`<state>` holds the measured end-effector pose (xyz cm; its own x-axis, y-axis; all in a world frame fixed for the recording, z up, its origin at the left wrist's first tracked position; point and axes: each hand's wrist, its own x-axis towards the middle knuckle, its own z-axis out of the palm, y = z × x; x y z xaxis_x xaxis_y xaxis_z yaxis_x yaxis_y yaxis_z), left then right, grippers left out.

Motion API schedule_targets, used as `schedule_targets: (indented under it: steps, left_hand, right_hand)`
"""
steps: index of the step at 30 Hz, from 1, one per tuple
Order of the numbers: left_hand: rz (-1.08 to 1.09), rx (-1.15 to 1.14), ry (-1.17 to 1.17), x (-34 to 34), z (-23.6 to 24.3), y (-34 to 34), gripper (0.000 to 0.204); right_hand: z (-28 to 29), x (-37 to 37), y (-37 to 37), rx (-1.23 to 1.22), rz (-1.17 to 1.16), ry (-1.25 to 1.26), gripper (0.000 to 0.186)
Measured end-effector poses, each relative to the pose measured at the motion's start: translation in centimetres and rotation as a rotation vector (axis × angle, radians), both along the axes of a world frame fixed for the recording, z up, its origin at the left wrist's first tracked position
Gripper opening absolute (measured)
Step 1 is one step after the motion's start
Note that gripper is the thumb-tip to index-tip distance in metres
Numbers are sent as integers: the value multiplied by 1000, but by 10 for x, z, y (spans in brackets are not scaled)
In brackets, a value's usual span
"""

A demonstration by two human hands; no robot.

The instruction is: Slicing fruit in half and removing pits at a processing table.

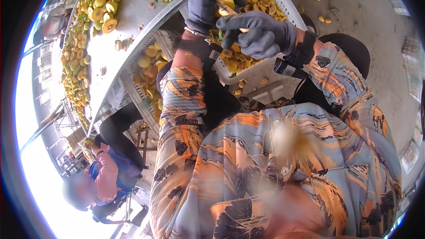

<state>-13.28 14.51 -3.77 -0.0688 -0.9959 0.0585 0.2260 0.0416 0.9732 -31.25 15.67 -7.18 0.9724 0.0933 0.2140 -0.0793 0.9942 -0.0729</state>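
My left hand (204,6), in a dark grey glove, grips a yellow peach (226,1) with its cut flesh showing. My right hand (265,35), gloved alike, is closed beside it, its index finger stretched toward the fruit. A small pale yellowish piece (244,30), perhaps a tool's handle, pokes out between its fingers; the rest is hidden, and its kind cannot be told. Both hands are above a white plastic crate (288,2) full of peach halves (261,0). Dark bands wrap both my wrists.
A metal table (133,17) on the left carries a long heap of peaches (75,71), with loose leaves and scraps. Below its edge stands another crate (138,87) of peaches. A co-worker (104,172) sits at lower left, holding a fruit. Several fruit pieces (324,19) lie on the floor.
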Motion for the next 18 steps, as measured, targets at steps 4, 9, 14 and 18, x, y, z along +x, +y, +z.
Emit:
schedule_targets:
  steps: [4,9,14,18]
  left_hand:
    - [180,112,224,-19,16,4,38]
    - [-78,278,404,-10,12,7,37]
    - [225,-292,-216,3,-16,2,35]
    - [346,-214,-186,-21,-10,2,36]
  right_hand:
    - [-20,1,-4,-208,-146,-14,53]
    - [-14,5,-1,42,20,36,54]
    - [-16,7,7,21,-16,-1,54]
    - [-13,-7,2,-70,-115,96,53]
